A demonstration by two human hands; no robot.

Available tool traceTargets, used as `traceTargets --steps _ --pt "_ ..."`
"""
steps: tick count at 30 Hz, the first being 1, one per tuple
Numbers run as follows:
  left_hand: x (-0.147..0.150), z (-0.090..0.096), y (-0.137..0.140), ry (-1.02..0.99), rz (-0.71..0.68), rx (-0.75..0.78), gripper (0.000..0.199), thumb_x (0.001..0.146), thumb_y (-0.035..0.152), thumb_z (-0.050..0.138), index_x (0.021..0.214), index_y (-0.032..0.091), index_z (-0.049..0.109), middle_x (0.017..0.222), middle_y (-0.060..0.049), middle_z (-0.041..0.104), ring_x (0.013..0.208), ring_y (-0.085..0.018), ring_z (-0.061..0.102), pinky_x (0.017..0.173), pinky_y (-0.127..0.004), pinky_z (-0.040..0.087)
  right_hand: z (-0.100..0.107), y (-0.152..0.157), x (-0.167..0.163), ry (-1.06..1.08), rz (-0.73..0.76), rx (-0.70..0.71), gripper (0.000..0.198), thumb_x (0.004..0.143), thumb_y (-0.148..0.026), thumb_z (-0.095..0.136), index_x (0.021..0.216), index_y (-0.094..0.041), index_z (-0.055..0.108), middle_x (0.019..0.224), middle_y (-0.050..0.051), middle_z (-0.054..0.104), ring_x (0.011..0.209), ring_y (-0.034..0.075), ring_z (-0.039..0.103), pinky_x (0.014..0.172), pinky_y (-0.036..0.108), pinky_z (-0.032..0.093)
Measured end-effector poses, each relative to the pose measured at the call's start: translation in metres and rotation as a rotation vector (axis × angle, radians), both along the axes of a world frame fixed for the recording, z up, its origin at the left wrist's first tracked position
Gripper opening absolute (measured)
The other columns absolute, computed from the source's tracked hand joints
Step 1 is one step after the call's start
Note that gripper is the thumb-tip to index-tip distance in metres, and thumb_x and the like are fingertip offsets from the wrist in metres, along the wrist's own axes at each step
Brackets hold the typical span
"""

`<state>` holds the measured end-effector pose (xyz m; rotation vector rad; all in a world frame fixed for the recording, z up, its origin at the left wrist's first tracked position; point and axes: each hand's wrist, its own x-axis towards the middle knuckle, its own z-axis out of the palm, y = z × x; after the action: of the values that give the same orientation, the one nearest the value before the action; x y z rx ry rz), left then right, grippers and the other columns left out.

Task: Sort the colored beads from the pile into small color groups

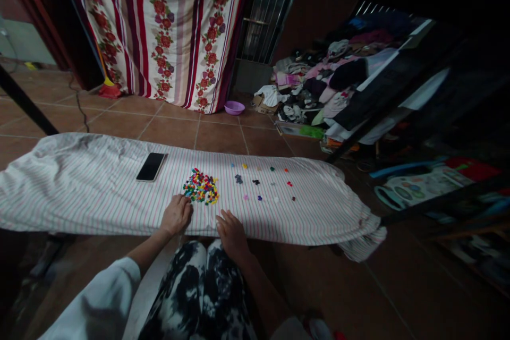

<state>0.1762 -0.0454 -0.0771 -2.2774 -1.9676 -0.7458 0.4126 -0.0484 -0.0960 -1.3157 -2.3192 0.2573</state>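
Observation:
A heap of small multicoloured pieces [201, 187], too small to name, lies on the striped cloth. At the heap's lower left edge is my left hand [177, 214], its fingers bent and close together; anything under them is hidden. My right hand [232, 231] rests near the cloth's front edge, below and right of the heap, fingers partly spread with nothing visible in them. Right of the heap, small groups sorted by colour stand in rows, among them grey pieces [238, 179], black pieces [256, 182], red pieces [289, 184] and dark blue pieces [260, 198].
A dark-screened phone [151, 167] lies on the striped cloth [99, 191] left of the heap. Beyond the low table are a floral curtain [179, 37], a purple basin [234, 108], a red broom [109, 88] and a heap of clothes [319, 82]. Dark metal bars frame both sides.

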Motion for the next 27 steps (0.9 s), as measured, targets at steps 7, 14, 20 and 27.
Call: traceTargets --steps 7,14,20,27 --pt "-0.015 -0.007 0.030 -0.055 0.390 0.054 0.022 0.087 0.014 0.034 0.087 0.014 0.056 0.088 -0.013 0.053 0.087 -0.025 0.049 0.079 -0.039 0.043 -0.003 -0.002 0.004 0.006 0.008 0.023 0.036 0.087 -0.019 0.047 0.118 -0.020 0.066 0.130 0.009 0.061 0.127 0.025 0.049 0.105 0.044 0.042" --pt "-0.007 -0.006 0.030 -0.051 0.464 0.031 0.019 0.084 0.013 0.038 0.093 0.013 0.055 0.102 -0.016 0.055 0.098 -0.027 0.049 0.083 -0.040 0.040 0.013 0.019 0.007 0.049 -0.010 -0.087 0.030 0.085 -0.017 0.049 0.105 -0.019 0.071 0.112 0.010 0.070 0.109 0.023 0.062 0.098 0.039 0.047" --pt "-0.002 0.000 0.029 0.045 0.486 -0.024 0.018 0.086 0.015 0.038 0.094 0.014 0.054 0.103 -0.014 0.055 0.100 -0.026 0.048 0.084 -0.039 0.039 0.029 0.067 -0.011 0.188 -0.072 -0.117 0.031 0.090 -0.020 0.043 0.108 -0.019 0.068 0.099 0.007 0.070 0.092 0.018 0.065 0.083 0.029 0.051" --pt "0.001 0.005 0.028 0.106 0.477 -0.041 0.019 0.087 0.017 0.038 0.093 0.015 0.056 0.102 -0.013 0.057 0.101 -0.026 0.048 0.084 -0.039 0.037 0.027 0.109 -0.055 0.234 -0.005 -0.100 0.031 0.085 -0.012 0.045 0.099 -0.021 0.071 0.097 0.006 0.067 0.092 0.018 0.061 0.086 0.029 0.048"
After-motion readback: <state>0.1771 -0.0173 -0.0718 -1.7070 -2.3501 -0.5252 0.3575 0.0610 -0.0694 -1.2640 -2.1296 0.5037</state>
